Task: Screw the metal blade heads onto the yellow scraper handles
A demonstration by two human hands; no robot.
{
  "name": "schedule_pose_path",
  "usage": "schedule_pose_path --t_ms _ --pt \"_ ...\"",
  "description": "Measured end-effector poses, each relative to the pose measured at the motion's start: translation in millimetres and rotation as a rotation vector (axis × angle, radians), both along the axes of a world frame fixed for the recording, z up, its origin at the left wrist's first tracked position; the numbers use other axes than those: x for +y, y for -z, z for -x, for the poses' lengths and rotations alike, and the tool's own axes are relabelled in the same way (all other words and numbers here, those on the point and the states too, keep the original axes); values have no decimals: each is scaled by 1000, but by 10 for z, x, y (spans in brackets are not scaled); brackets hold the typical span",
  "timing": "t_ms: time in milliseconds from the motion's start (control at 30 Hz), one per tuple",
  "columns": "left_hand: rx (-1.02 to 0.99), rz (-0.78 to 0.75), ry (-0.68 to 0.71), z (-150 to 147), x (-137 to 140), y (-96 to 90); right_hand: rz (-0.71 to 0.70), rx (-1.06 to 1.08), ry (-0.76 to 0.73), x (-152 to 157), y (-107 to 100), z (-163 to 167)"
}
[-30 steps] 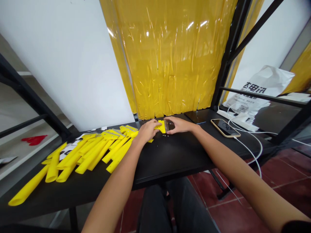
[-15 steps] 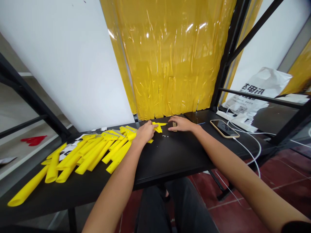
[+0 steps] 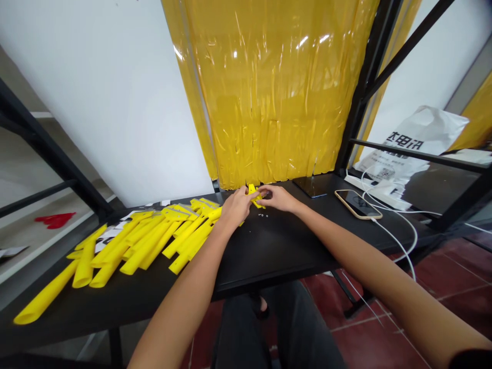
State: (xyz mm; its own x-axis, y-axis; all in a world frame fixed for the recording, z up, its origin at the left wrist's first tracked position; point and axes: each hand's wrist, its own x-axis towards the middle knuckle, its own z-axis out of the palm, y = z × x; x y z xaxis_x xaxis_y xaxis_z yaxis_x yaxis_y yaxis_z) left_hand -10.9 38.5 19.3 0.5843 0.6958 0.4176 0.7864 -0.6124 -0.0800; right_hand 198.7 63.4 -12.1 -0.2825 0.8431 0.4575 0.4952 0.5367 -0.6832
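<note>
yellow tool (image 3: 252,188) juts from left hand (image 3: 236,206) toward right hand (image 3: 280,198).

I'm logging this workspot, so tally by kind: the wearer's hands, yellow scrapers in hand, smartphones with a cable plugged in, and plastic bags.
Left hand and right hand: 2
Yellow scraper in hand: 1
Plugged-in smartphone: 1
White plastic bag: 1
Total: 5

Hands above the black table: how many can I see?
2. The left hand holds the yellow piece; the right hand is at that piece's right side. Some fingers are hidden, but no other hand shows.
</note>
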Motion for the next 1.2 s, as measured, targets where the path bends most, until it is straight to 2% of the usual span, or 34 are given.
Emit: schedule_pose_path --t_ms 100,167,233,300,367,467,633,700,800,900,1000,1067,1200 --pt "0 -13 11 -12 6 11 154 62 16 55 -31 -52" --pt "2 -10 22 -3 21 16 155 54 94 66 -97 -144" --pt "10 3 26 19 38 20 93 -37 263 54 -178 -272" --pt "27 27 8 50 51 22 45 -204 495 27 -240 -400" --pt "44 60 -25 78 54 20 43 -354 680 0 -261 -493" --pt "42 104 -63 95 45 9 99 -490 761 -22 -226 -550" --pt "-67 114 -99 70 19 -65 169 -593 722 -5 -149 -586" --pt "-89 104 -136 64 0 -113 151 -614 699 8 -142 -597" --pt "-103 61 -206 77 -27 -178 7 -595 585 12 -139 -533" --pt "-160 67 -300 116 -17 -211 -195 -563 320 -31 -119 -321" --pt "-255 181 -372 176 47 -223 -349 -598 47 -119 -94 -17" --pt "-337 260 -392 223 108 -230 -396 -639 -42 -180 -86 171" --pt "-536 353 -374 303 230 -215 -458 -719 -119 -221 -78 387"
